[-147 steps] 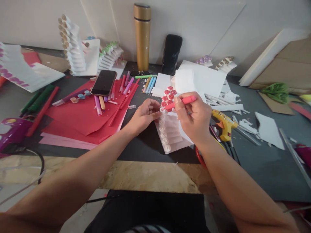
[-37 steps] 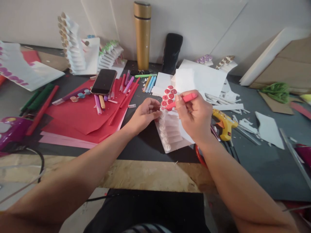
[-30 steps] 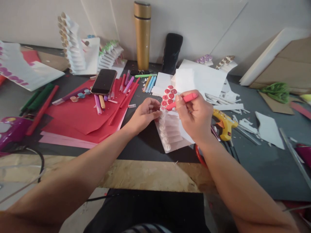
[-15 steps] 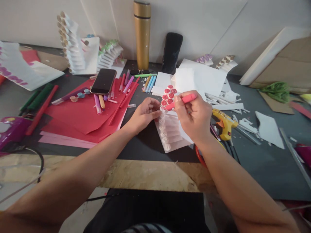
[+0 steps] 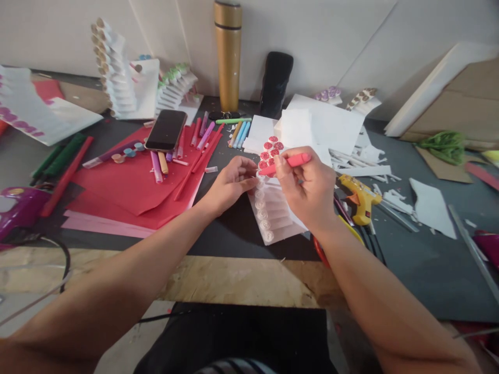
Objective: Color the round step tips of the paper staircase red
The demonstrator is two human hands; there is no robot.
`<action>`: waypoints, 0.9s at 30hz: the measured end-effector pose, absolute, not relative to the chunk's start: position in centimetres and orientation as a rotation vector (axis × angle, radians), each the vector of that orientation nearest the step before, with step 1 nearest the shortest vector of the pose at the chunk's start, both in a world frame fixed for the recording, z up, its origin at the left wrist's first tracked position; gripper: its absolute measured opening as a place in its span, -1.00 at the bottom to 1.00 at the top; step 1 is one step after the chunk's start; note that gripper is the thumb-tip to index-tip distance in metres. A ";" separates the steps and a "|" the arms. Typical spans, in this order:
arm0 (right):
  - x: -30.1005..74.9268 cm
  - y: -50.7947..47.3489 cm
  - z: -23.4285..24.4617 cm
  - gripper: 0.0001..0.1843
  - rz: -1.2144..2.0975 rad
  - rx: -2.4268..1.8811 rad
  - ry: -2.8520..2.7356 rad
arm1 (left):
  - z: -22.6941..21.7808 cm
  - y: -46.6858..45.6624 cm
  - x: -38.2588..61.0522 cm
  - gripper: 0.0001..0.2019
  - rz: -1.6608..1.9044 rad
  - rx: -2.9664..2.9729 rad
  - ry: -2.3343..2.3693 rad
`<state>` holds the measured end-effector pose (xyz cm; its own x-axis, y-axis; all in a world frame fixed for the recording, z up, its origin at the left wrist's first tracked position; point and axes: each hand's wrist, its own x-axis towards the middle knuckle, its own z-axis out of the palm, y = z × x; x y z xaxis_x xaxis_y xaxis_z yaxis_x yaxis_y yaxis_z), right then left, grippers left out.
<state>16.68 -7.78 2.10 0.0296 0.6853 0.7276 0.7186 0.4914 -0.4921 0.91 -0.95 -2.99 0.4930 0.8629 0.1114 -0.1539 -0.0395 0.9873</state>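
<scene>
In my right hand (image 5: 310, 187) is a red felt-tip pen (image 5: 290, 162), held slanted with its tip to the left on the ends of a row of paper rolls. My left hand (image 5: 236, 182) steadies the left side of the paper-roll piece (image 5: 278, 210), its fingers curled at the roll ends and partly hidden. White rolled tubes line this piece. The roll ends toward the far side are coloured red (image 5: 274, 152); those nearer me are white (image 5: 262, 214).
Red paper sheets (image 5: 117, 179) with a phone (image 5: 166, 130) and several pens lie left. A gold flask (image 5: 228, 57) and a black case (image 5: 277, 83) stand behind. A yellow glue gun (image 5: 360, 200) and paper scraps (image 5: 432, 208) lie right.
My right hand and the red pen have shifted slightly left, and the pen lies a little flatter. My left hand and the paper-roll piece stay in place.
</scene>
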 end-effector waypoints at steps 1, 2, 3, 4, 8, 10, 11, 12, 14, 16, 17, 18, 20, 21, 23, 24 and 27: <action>16.7 -7.8 2.1 -0.83 -0.036 -1.210 -1.679 | -3.0 -1.0 0.9 -0.77 0.933 1.366 0.687; 16.7 -7.7 2.1 -0.84 -0.026 -1.202 -1.686 | -3.0 -1.0 0.9 -0.77 0.935 1.366 0.688; 16.7 -7.7 2.0 -0.84 -0.012 -1.195 -1.692 | -3.0 -1.0 1.0 -0.77 0.937 1.366 0.686; 16.7 -7.7 2.0 -0.85 -0.003 -1.189 -1.696 | -2.9 -1.0 1.0 -0.78 0.939 1.365 0.686; 16.7 -7.6 1.9 -0.85 -0.020 -1.187 -1.700 | -2.8 -1.1 1.0 -0.78 0.931 1.366 0.698; 16.7 -7.6 1.9 -0.84 -0.017 -1.189 -1.704 | -2.8 -1.1 1.0 -0.77 0.930 1.361 0.704; 16.7 -7.6 1.9 -0.84 -0.009 -1.190 -1.705 | -2.8 -1.1 1.0 -0.77 0.931 1.358 0.701; 16.7 -7.5 1.9 -0.84 -0.004 -1.190 -1.702 | -2.8 -1.0 1.0 -0.77 0.931 1.354 0.695; 16.7 -7.6 1.9 -0.84 -0.001 -1.194 -1.697 | -2.8 -1.0 1.0 -0.77 0.934 1.355 0.688; 16.7 -7.6 1.9 -0.85 0.001 -1.192 -1.703 | -2.9 -1.0 1.0 -0.77 0.934 1.365 0.693; 16.7 -7.6 2.0 -0.85 -0.002 -1.188 -1.706 | -2.9 -1.1 1.0 -0.77 0.934 1.369 0.695; 16.7 -7.6 2.0 -0.86 -0.007 -1.187 -1.708 | -2.9 -1.1 0.9 -0.77 0.934 1.373 0.694; 16.7 -7.6 2.0 -0.85 -0.020 -1.190 -1.709 | -3.0 -1.1 0.9 -0.77 0.933 1.375 0.695; 16.7 -7.7 2.0 -0.84 -0.023 -1.194 -1.711 | -3.0 -1.1 0.9 -0.77 0.933 1.374 0.695; 16.7 -7.7 2.1 -0.83 -0.022 -1.202 -1.710 | -3.0 -1.1 0.9 -0.77 0.934 1.370 0.699; 16.7 -7.7 2.1 -0.83 -0.021 -1.201 -1.707 | -3.0 -1.1 0.9 -0.77 0.934 1.368 0.699; 16.7 -7.7 2.1 -0.83 -0.028 -1.196 -1.696 | -3.0 -1.0 0.9 -0.77 0.929 1.367 0.691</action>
